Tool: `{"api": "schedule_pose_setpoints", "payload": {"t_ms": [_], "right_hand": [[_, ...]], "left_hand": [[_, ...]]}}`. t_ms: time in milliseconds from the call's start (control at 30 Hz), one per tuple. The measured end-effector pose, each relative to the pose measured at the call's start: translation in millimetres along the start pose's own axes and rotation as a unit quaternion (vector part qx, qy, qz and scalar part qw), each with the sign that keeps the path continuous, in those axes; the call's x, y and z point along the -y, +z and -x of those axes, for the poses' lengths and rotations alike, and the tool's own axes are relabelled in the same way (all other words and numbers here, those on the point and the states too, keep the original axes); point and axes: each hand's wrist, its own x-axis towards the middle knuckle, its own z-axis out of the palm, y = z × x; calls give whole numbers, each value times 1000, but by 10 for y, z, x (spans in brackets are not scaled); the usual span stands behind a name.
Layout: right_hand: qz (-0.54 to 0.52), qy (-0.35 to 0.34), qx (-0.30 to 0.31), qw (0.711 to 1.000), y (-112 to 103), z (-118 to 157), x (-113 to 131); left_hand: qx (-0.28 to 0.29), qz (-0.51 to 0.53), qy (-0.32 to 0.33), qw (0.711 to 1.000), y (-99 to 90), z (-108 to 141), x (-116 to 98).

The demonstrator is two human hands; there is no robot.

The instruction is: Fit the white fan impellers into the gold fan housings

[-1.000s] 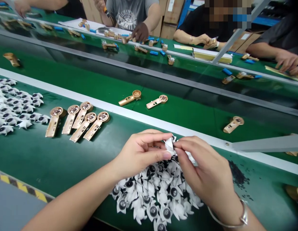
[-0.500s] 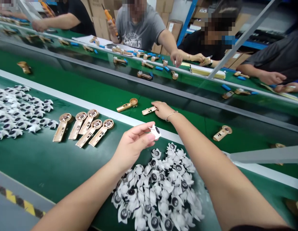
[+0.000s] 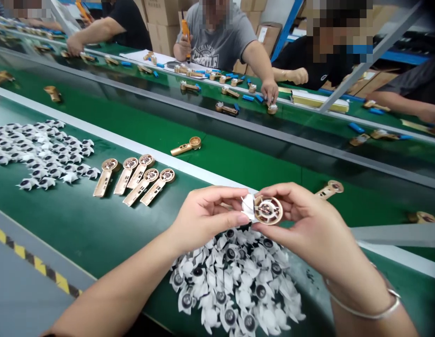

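- White rotor (image 3: pixel 248 207): pinched by the left hand (image 3: pixel 208 215), just left of the gold housing (image 3: pixel 269 210); contact unclear.
- Gold housing: gripped by the right hand (image 3: pixel 306 224), round side toward the camera, long axis hidden.
- Below both: rotor pile (image 3: pixel 234 285) on the worktop (image 3: pixel 140 234).

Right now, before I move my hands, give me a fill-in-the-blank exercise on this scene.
The left hand holds a fan blade coloured ____.
The held gold casing is in the ____ hand.
The group of casings on the near table numbers ____.
The striped tape is black and ____.
Missing words: white; right; five; yellow.
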Motion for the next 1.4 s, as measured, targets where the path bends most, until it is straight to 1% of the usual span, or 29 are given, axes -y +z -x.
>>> {"api": "schedule_pose_setpoints", "payload": {"t_ms": [100,200,233,333,400,433,567,700,800,900,967,1000,1033,1067,1100,1133,1167,1200,1267,1300,1333,1400], "right_hand": [[3,-33,1,999,20,51,16],[69,-84,-18,994,-26,73,28],[96,-92,-20,991,-47,80,34],[135,-72,0,988,-100,96,67],[148,-62,19,987,-117,98,94],[156,-68,23,985,-119,97,105],[190,-137,-7,972,-97,92,112],[255,-214,-21,943,-47,118,100],[287,-250,-17,925,-2,166,124],[292,-262,-18,920,33,194,167],[269,-235,-20,934,44,131,168],[248,-204,-28,947,46,54,148],[228,-155,-37,961,46,-56,110],[221,-88,-45,970,45,-200,50],[226,-11,-51,973,44,-371,-30],[243,71,-50,966,43,-558,-127],[283,151,-37,947,41,-747,-235],[299,195,-32,933,37,-925,-345],[307,249,-9,919,16,-1187,-535],[301,259,1,918,-8,-1250,-599],[297,266,10,917,-47,-1258,-639],[298,266,8,917,-176,-1109,-650]], "left_hand": [[19,-23,8,1000,16,21,23],[34,-57,26,997,5,21,37],[41,-69,32,996,-1,20,38],[50,-94,42,993,-11,17,36],[50,-96,40,993,-3,18,28],[49,-93,36,994,4,18,22],[34,-70,26,997,29,10,-4],[15,-62,23,998,30,-5,-3],[11,-51,12,999,47,4,19],[3,-57,16,998,74,18,31],[-4,-97,17,995,66,7,27],[-12,-128,15,992,48,-7,25],[-22,-163,8,986,20,-27,25],[-34,-203,-2,979,-15,-51,28],[-41,-248,-12,968,-56,-76,36],[-42,-297,-20,954,-97,-99,49],[-29,-351,-27,936,-134,-120,69],[-3,-403,-33,915,-163,-136,94],[57,-479,-39,875,-196,-155,164],[79,-499,-42,862,-199,-160,207],[92,-511,-45,854,-196,-164,255],[96,-523,-45,846,-182,-174,355]]}}
